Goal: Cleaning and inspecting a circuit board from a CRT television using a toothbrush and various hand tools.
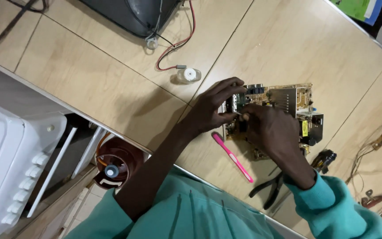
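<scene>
1. While the left hand [217, 104] reaches in from the left edge of the circuit board [284, 99], its fingers are spread and bent down onto a dark upright part at that end of the board; whether they pinch it or only steady it cannot be told
2. Just right of it, the right hand [270, 130] lies over the board's near left corner, its fingers drawn together on something small and pale at the tips, too small to name; the two hands are touching or nearly so, fingertips meeting over the same spot
3. Running away to the right from both hands, the board lies flat on the pale wooden table [111, 79]; its long axis goes left to right, slightly tilted, and the worked spot sits at its left end, with both hands equally close to it
4. Near the wrists lie a pink toothbrush [233, 157] and, further right, dark pliers [270, 188], both untouched
</scene>
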